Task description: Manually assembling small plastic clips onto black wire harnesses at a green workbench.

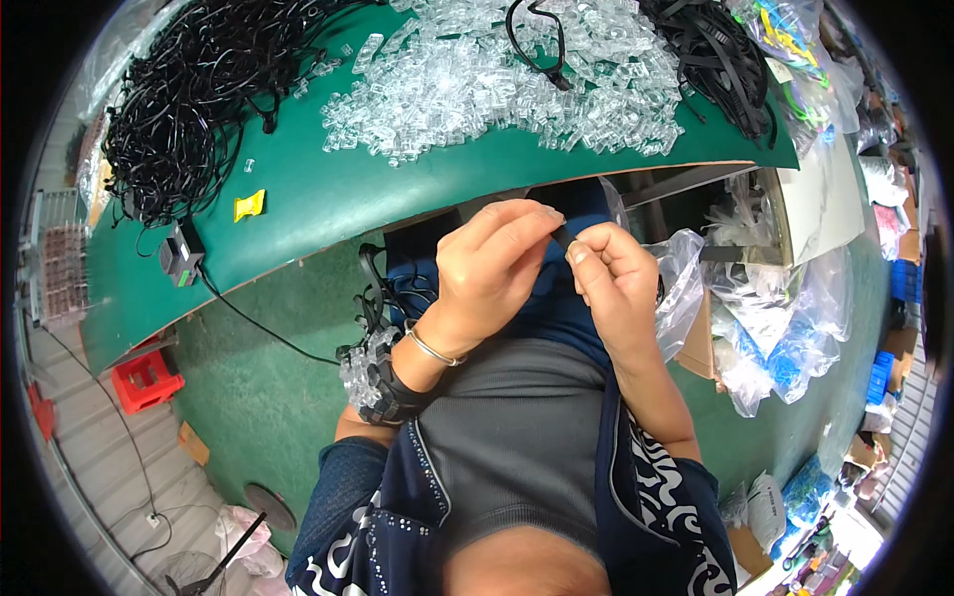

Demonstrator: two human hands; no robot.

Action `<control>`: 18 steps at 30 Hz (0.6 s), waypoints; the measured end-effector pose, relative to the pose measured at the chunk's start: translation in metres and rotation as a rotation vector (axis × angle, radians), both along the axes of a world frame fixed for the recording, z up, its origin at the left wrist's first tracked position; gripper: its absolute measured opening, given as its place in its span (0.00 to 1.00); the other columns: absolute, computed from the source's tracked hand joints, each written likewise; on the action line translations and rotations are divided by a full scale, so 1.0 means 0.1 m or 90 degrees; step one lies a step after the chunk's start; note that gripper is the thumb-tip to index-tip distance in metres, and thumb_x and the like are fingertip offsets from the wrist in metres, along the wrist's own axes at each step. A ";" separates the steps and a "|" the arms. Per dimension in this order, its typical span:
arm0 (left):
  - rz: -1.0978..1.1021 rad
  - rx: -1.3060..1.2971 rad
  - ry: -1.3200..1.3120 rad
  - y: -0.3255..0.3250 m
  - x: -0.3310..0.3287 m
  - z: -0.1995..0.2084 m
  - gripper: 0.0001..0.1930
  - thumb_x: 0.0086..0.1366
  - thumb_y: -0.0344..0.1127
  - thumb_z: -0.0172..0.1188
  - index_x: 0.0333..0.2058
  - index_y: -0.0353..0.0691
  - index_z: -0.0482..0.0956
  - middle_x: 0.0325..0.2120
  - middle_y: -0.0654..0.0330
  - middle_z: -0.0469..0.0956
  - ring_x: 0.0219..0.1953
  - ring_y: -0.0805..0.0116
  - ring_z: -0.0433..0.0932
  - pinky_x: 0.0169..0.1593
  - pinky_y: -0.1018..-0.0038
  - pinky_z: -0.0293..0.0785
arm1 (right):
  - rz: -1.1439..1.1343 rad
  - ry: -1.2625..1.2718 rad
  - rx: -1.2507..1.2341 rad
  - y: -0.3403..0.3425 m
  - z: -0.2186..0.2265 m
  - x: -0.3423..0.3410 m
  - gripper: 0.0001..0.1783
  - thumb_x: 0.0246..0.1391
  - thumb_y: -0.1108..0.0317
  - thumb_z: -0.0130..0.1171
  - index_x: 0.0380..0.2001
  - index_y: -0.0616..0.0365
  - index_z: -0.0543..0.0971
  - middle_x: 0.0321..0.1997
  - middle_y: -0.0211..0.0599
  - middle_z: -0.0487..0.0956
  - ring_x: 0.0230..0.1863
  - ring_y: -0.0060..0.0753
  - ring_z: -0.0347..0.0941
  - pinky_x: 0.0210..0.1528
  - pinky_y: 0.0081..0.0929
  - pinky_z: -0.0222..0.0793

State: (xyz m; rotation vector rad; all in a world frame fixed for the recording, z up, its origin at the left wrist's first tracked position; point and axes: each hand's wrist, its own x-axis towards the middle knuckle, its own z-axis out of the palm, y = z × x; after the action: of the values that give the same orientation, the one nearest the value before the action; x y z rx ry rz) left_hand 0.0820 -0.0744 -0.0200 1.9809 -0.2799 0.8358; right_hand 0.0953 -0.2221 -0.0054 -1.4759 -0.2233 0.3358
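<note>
My left hand (489, 270) and my right hand (611, 278) meet over my lap, just below the front edge of the green table (328, 204). Both pinch one thin black strap (559, 236) between thumb and fingers. A silver bangle and a bunch of clear plastic pieces (366, 366) with black straps sit at my left wrist. On the table lie a heap of clear plastic clips (497, 84) and a tangle of black straps (194, 104).
More black straps (720, 55) lie at the table's far right. A small yellow piece (248, 205) and a grey box with a cable (179, 256) rest near the left edge. Clear plastic bags (765, 328) pile at my right, a red crate (147, 379) on the floor left.
</note>
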 end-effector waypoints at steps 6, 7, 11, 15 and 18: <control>-0.136 -0.334 0.211 -0.04 -0.04 -0.01 0.10 0.51 0.18 0.56 0.34 0.34 0.76 0.34 0.56 0.76 0.28 0.75 0.76 0.29 0.82 0.73 | -0.031 -0.007 0.035 0.04 -0.07 0.06 0.04 0.54 0.75 0.51 0.27 0.63 0.70 0.22 0.22 0.69 0.22 0.07 0.61 0.23 0.10 0.55; -0.188 -0.477 0.328 0.00 -0.08 0.02 0.09 0.55 0.22 0.56 0.37 0.31 0.75 0.34 0.57 0.75 0.28 0.77 0.74 0.30 0.82 0.73 | -0.045 -0.026 0.031 0.03 -0.08 0.07 0.04 0.54 0.75 0.52 0.27 0.63 0.70 0.22 0.21 0.69 0.22 0.07 0.61 0.23 0.09 0.55; -0.213 -0.601 0.377 0.04 0.03 0.11 0.08 0.59 0.31 0.57 0.36 0.33 0.74 0.28 0.62 0.74 0.23 0.80 0.72 0.25 0.84 0.71 | -0.022 -0.057 0.009 -0.04 -0.12 0.09 0.03 0.53 0.75 0.53 0.28 0.63 0.70 0.22 0.21 0.69 0.22 0.07 0.60 0.23 0.10 0.56; -0.347 -0.491 0.610 0.15 0.07 0.02 0.10 0.61 0.40 0.56 0.27 0.40 0.74 0.17 0.69 0.70 0.15 0.86 0.64 0.14 0.88 0.58 | 0.049 -0.112 -0.013 -0.07 -0.21 0.11 0.05 0.51 0.75 0.56 0.30 0.63 0.71 0.22 0.26 0.72 0.23 0.10 0.65 0.23 0.12 0.60; -0.373 -0.452 0.613 0.15 0.05 -0.04 0.11 0.61 0.39 0.55 0.23 0.40 0.74 0.14 0.70 0.68 0.12 0.86 0.61 0.13 0.87 0.56 | 0.036 -0.113 -0.019 -0.06 -0.24 0.11 0.13 0.42 0.74 0.65 0.32 0.63 0.74 0.23 0.32 0.75 0.25 0.17 0.72 0.26 0.16 0.66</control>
State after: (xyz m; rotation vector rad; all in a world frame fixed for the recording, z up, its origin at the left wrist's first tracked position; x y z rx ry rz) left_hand 0.0865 -0.0597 -0.0245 1.3027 0.0261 -0.3945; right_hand 0.1063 -0.2282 -0.0291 -1.5327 -0.4037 0.2548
